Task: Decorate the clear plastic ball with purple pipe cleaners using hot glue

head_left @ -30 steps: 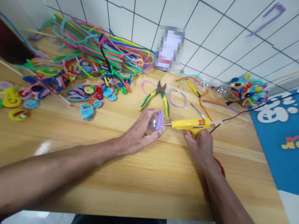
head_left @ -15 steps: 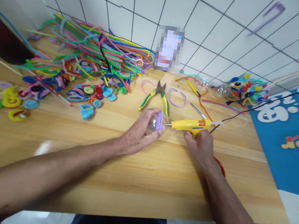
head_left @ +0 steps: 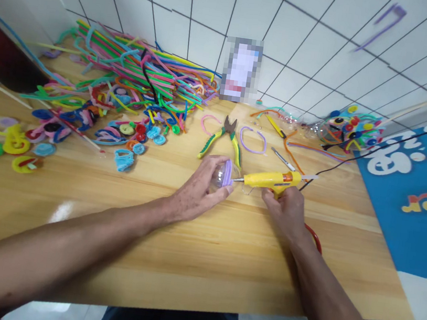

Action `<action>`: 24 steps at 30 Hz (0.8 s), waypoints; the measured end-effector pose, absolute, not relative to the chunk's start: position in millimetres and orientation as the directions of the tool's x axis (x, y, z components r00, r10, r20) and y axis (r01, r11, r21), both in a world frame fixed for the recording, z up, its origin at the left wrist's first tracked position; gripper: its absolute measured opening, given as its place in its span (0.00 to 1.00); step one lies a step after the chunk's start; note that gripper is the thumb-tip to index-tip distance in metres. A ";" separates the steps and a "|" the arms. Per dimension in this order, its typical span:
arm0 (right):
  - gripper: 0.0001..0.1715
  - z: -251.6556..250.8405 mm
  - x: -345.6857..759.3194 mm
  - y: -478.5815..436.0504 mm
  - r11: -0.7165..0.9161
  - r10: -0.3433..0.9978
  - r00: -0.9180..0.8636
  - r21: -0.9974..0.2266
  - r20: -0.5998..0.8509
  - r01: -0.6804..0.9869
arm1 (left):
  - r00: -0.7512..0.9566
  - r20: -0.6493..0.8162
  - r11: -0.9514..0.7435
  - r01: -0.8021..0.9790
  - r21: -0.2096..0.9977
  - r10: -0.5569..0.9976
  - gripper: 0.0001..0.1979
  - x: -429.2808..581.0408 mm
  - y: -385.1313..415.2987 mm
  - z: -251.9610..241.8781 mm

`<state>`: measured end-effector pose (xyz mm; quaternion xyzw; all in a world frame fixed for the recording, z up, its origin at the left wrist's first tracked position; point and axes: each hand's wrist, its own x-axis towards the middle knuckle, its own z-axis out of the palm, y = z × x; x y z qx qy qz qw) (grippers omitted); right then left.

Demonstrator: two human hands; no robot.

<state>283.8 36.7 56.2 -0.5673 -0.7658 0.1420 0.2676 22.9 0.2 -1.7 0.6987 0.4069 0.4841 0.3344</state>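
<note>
My left hand (head_left: 203, 188) is closed around a clear plastic ball (head_left: 219, 174), which has a band of purple pipe cleaner (head_left: 228, 172) around its middle. In my right hand (head_left: 286, 205) is a yellow hot glue gun (head_left: 266, 179), gripped by its handle. The metal nozzle points left and meets the ball at the purple band; whether glue is coming out is too small to tell. Just beyond the ball lie pliers (head_left: 225, 135) with green and yellow handles, jaws pointing away. A loose purple pipe cleaner loop (head_left: 253, 140) rests to their right.
Bundled pipe cleaners (head_left: 142, 68) and coiled pieces (head_left: 49, 126) cover the back left. A phone (head_left: 242, 71) leans on the tiled wall. A yellow cutter (head_left: 276, 126), a pen (head_left: 283, 159) and a bag of colourful pieces (head_left: 353, 129) lie back right. A black cord (head_left: 340, 162) crosses the right side.
Almost nothing differs. Both hands keep their hold, and the glue gun's nozzle stays at the purple band with at most a tiny shift.
</note>
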 end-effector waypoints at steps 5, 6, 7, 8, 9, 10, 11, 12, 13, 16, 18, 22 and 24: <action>0.19 57.4 283.2 36.0 0.324 0.942 -0.217 -0.533 0.254 0.782 | 0.210 0.411 -0.455 0.244 0.856 0.887 0.29 23.5 0.2 -1.1; 0.19 57.4 283.0 36.0 0.324 0.942 -0.216 -0.532 0.257 0.783 | 0.212 0.409 -0.454 0.245 0.857 0.888 0.29 23.6 0.1 -0.7; 0.19 57.1 282.8 36.1 0.322 0.943 -0.212 -0.530 0.258 0.784 | 0.213 0.406 -0.451 0.245 0.858 0.889 0.29 23.7 0.0 -0.4; 0.19 56.8 282.7 36.2 0.318 0.944 -0.208 -0.529 0.257 0.787 | 0.212 0.402 -0.447 0.244 0.861 0.891 0.29 23.7 -0.1 -0.2; 0.18 56.4 282.6 36.3 0.312 0.945 -0.202 -0.529 0.256 0.789 | 0.209 0.398 -0.441 0.242 0.864 0.893 0.29 23.7 -0.2 0.0; 0.18 56.0 282.6 36.3 0.306 0.947 -0.197 -0.528 0.254 0.792 | 0.205 0.395 -0.437 0.238 0.867 0.896 0.29 23.6 -0.2 0.0; 0.18 55.7 282.6 36.3 0.303 0.948 -0.194 -0.529 0.252 0.793 | 0.202 0.392 -0.433 0.234 0.871 0.898 0.29 23.5 -0.3 0.0; 0.18 55.5 282.7 36.2 0.303 0.948 -0.196 -0.529 0.251 0.793 | 0.199 0.389 -0.429 0.231 0.874 0.900 0.29 23.5 -0.3 -0.2; 0.18 55.5 282.8 36.0 0.307 0.947 -0.200 -0.528 0.250 0.792 | 0.196 0.387 -0.426 0.228 0.876 0.901 0.29 23.4 -0.3 -0.4; 0.18 55.7 283.3 35.7 0.321 0.943 -0.217 -0.526 0.251 0.788 | 0.189 0.388 -0.424 0.226 0.877 0.902 0.29 23.6 -0.3 -1.2; 0.17 55.9 283.5 35.7 0.326 0.942 -0.223 -0.522 0.251 0.788 | 0.185 0.391 -0.426 0.227 0.876 0.902 0.29 23.9 -0.3 -1.5; 0.17 55.9 283.2 36.2 0.345 0.934 -0.234 -0.518 0.269 0.783 | 0.185 0.393 -0.429 0.231 0.873 0.901 0.29 23.8 -0.3 -1.3; 0.17 56.1 282.9 36.2 0.342 0.935 -0.227 -0.523 0.273 0.781 | 0.192 0.397 -0.434 0.231 0.871 0.898 0.29 23.4 -0.2 -0.9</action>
